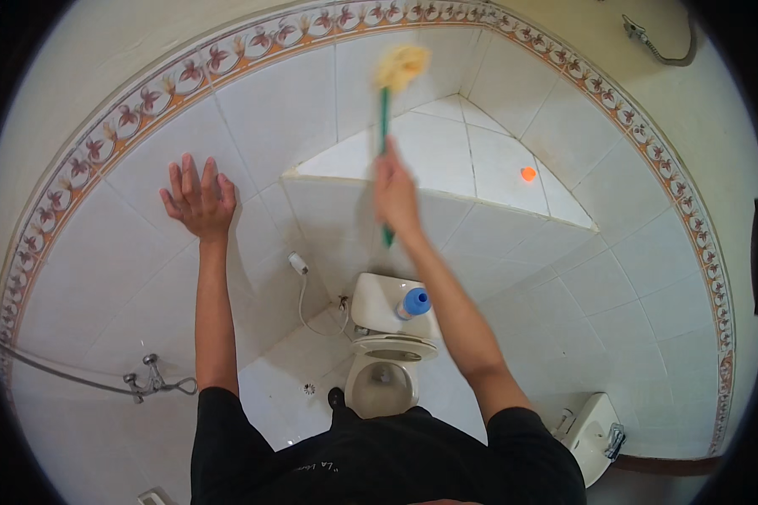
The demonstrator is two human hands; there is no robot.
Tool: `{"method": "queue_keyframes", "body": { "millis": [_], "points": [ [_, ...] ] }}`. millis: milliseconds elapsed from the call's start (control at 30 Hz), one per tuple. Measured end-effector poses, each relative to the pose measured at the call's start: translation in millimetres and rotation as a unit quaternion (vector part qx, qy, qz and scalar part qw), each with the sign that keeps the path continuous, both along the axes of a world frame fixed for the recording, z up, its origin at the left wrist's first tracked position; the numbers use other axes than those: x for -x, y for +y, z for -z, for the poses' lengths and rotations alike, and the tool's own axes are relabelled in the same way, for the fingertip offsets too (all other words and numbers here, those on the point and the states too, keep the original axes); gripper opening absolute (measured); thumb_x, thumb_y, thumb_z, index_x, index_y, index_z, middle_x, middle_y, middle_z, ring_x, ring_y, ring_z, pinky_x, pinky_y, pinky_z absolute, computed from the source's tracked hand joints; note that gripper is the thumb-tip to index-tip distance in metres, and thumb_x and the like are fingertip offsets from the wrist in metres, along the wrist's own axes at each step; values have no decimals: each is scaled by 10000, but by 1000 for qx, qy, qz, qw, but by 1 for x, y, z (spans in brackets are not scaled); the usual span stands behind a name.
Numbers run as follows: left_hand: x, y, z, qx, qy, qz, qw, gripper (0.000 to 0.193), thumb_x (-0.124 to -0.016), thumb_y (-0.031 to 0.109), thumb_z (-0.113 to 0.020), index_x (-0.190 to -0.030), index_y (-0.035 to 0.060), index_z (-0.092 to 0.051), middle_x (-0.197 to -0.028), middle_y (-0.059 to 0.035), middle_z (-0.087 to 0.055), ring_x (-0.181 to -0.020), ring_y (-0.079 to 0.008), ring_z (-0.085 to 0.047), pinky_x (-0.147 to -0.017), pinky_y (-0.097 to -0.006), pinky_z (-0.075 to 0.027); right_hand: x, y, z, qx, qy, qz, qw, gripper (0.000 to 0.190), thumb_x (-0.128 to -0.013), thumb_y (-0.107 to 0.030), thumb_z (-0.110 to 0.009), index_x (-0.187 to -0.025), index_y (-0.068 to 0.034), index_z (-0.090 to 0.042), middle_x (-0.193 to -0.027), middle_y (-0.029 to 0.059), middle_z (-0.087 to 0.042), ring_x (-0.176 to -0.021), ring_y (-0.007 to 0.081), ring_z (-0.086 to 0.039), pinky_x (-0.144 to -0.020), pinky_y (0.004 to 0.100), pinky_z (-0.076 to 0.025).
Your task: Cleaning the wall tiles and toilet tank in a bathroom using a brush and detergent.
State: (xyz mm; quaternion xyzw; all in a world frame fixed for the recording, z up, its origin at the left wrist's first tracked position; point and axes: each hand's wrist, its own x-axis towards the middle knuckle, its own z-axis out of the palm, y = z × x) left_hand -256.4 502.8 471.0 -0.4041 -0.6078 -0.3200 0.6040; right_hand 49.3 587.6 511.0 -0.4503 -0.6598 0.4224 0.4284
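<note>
My right hand (397, 192) grips the green handle of a brush (385, 113) in front of the corner ledge. The brush's pale yellow head (403, 66) is blurred and up by the wall tiles below the border; whether it touches them I cannot tell. With fingers spread, my left hand (201, 199) rests against the white wall tiles (271, 107) on the left and holds nothing. Under my right hand lies the white tiled ledge (439, 142), with a small orange cap-like object (528, 173) on its right part.
Below the ledge is a toilet (382, 385), its lid raised, with a blue-topped bottle (414, 303) on the cistern (372, 297). A bidet sprayer (298, 262) hangs left of it. A shower mixer tap (150, 379) juts from the left wall; a washbasin (594, 439) stands lower right.
</note>
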Motion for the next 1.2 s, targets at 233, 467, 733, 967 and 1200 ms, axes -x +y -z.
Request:
{"method": "queue_keyframes", "body": {
  "millis": [233, 467, 733, 967, 1200],
  "points": [
    [7, -2, 2, -6, 2, -19, 1000, 294, -886, 309, -616, -1178, 293, -645, -1422, 8, -550, -1386, -228, -451, -1199, -460, -152, 7, -8, 60, -47, 57, -6, 997, 499, -1058, -318, -458, -1523, -145, -402, -623, -3, -504, -485, 89, -461, -437, 280, -392],
    [15, -4, 11, 2, 0, -25, 1000, 306, -890, 316, -613, -1195, 296, -632, -1424, 11, -550, -1386, -228, -450, -1198, -461, -154, 28, -49, 48, 160, 212, -112, 958, 381, -1059, -350, -454, -1385, -153, -479, -540, -17, -432, -372, 108, -420, -321, 291, -348],
    [-3, 12, 4, -10, -11, -2, 1000, 294, -889, 318, -614, -1181, 302, -641, -1419, 13, -556, -1379, -222, -457, -1198, -446, -161, -15, 59, 9, 333, 371, -63, 865, 320, -1054, -375, -412, -856, -124, -428, -555, -2, -426, -396, 92, -370, -370, 267, -339],
    [11, -4, 6, -8, 0, -21, 1000, 276, -909, 324, -607, -1179, 280, -647, -1420, 10, -555, -1374, -222, -466, -1186, -431, -157, 31, -75, 31, 319, 239, -118, 909, 309, -1053, -411, -460, -890, -150, -457, -559, -5, -443, -389, 99, -415, -316, 281, -311],
    [13, -5, 7, -6, -5, -26, 1000, 273, -901, 311, -589, -1167, 300, -648, -1424, 17, -551, -1374, -221, -464, -1191, -461, -162, 64, -141, 40, 251, 213, -137, 934, 421, -1054, -372, -471, -1386, -115, -498, -555, 2, -431, -368, 94, -392, -315, 277, -317]
  ]
}}
